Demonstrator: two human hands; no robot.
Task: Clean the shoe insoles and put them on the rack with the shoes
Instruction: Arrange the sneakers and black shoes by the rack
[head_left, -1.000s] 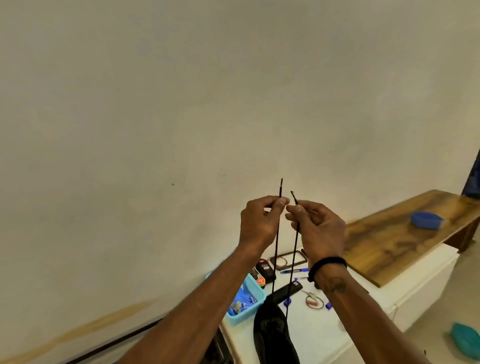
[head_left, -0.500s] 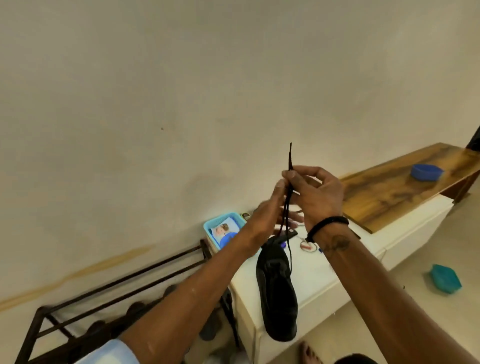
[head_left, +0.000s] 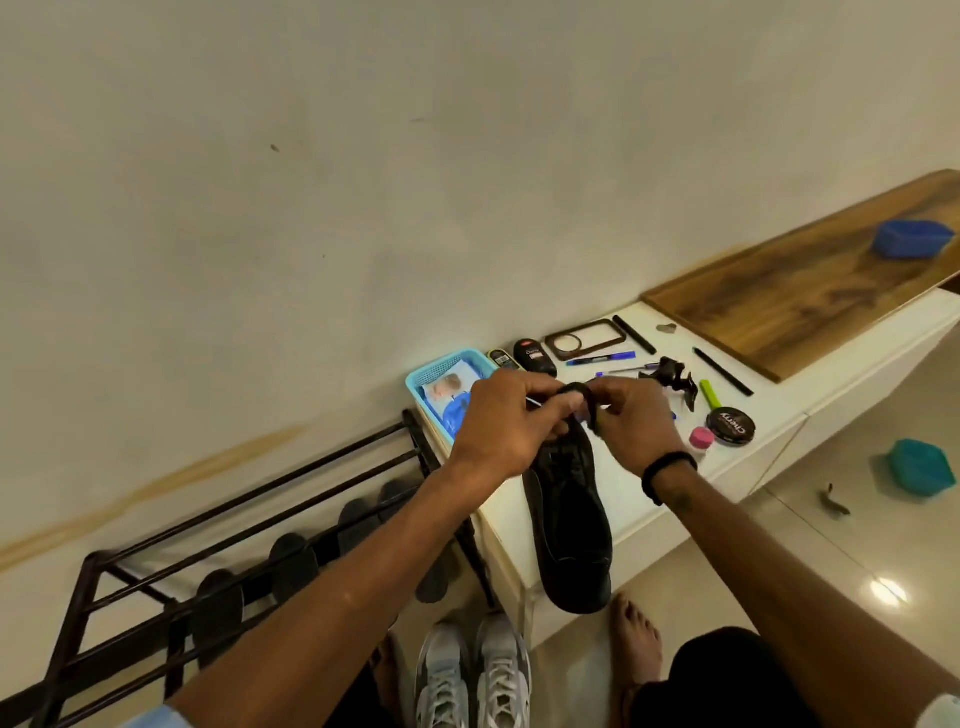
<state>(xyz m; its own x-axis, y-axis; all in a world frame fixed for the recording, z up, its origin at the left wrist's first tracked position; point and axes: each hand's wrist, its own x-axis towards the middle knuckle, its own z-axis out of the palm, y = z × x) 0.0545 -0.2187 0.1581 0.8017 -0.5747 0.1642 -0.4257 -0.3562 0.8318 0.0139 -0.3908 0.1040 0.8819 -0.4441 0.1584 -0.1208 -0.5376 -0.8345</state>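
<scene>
The black lace (head_left: 582, 397) was pinched by the left hand (head_left: 506, 421) and right hand (head_left: 636, 423) above the black shoe (head_left: 569, 514) on the worktop (head_left: 675, 483), apparently for tying.

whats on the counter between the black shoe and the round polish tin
In the head view, the right hand and its wrist cross that stretch above the white counter, between the black shoe and the polish tin. A small pink-capped bottle stands beside the tin.

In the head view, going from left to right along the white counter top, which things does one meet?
Light blue basket → black shoe → pink cap → round black polish tin → wooden board → blue bowl.
</scene>
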